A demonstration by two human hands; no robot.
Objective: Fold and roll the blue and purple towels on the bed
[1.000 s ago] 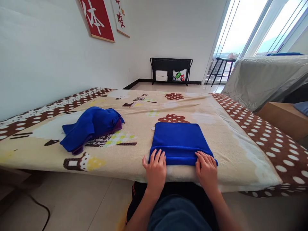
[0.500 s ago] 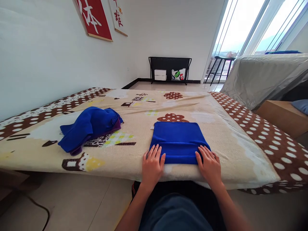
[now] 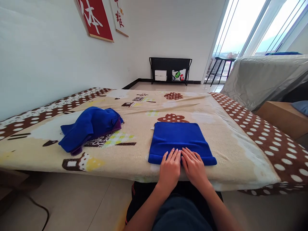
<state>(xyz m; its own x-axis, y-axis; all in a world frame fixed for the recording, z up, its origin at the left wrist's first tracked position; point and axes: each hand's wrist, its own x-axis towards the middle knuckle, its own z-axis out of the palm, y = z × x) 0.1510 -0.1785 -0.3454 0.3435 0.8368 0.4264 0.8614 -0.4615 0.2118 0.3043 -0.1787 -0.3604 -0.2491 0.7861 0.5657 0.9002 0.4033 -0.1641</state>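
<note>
A folded blue towel (image 3: 179,138) lies flat on the patterned blanket (image 3: 144,128) near the bed's front edge. My left hand (image 3: 169,166) and my right hand (image 3: 194,166) rest side by side, palms down, on the towel's near edge, at its middle. The fingers of both hands are stretched out flat and hold nothing. A crumpled pile of blue and purple cloths (image 3: 90,126) lies on the blanket to the left, well apart from my hands.
A white wall with red hangings (image 3: 96,17) runs along the left. A black rack (image 3: 170,69) with boxes stands at the far wall. A covered sofa (image 3: 262,77) and a wooden piece (image 3: 281,118) are on the right. A cable (image 3: 36,205) lies on the floor.
Both hands slid inward from the towel's near corners to its middle and now lie next to each other. The towel's near edge looks flatter.
</note>
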